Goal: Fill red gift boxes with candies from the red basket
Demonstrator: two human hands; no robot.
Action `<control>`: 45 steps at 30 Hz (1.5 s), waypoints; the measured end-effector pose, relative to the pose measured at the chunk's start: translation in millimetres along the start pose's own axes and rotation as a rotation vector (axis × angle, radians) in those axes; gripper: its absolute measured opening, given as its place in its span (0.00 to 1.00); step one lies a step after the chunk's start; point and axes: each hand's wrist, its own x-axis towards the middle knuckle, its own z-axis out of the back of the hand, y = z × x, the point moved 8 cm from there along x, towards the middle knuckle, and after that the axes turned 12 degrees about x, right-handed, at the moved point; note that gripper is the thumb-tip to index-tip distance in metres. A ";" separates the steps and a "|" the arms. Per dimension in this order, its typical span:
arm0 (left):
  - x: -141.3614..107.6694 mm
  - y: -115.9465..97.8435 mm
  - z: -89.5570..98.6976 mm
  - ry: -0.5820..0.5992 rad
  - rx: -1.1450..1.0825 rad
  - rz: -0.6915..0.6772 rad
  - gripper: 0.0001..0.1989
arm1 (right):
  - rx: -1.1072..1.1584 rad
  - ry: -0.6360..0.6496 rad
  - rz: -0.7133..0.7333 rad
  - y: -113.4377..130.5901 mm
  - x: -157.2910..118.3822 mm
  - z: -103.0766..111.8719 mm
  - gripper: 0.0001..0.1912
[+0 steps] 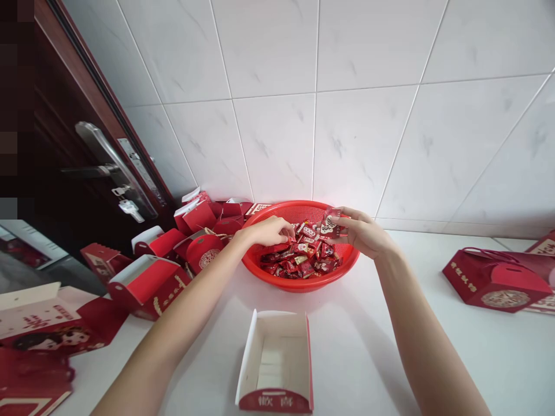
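Note:
A round red plastic basket (299, 284) stands by the tiled wall and holds many small red wrapped candies (303, 254). Over its left part is my left hand (274, 231), fingers bent down at the candies; what they grip, if anything, is hidden. At the basket's right side, my right hand (359, 229) pinches a red candy packet (330, 223) with pale printing, held just above the others. In front of the basket lies an open red and white box (277, 358), with nothing visible inside.
Several open red boxes (150, 277) crowd the left side of the white table (355, 346). At the right sits a closed red gift box (496, 280) with a cord handle. A dark door (65, 144) with a handle and keys is at the left.

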 end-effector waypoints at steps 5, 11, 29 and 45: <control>6.9 5.3 -8.0 0.048 -0.029 0.032 0.17 | -0.025 -0.025 0.011 -0.6 1.8 2.2 0.14; 17.8 -17.9 -22.4 0.087 0.141 -0.034 0.22 | -0.039 -0.063 -0.007 -6.1 4.9 8.5 0.13; -0.9 -37.6 11.4 -0.351 -0.482 -0.087 0.14 | -0.077 -0.041 -0.055 -32.8 15.5 1.9 0.16; -0.2 11.6 8.5 -0.321 -0.598 0.047 0.19 | -0.087 -0.170 0.022 -30.6 16.8 7.3 0.17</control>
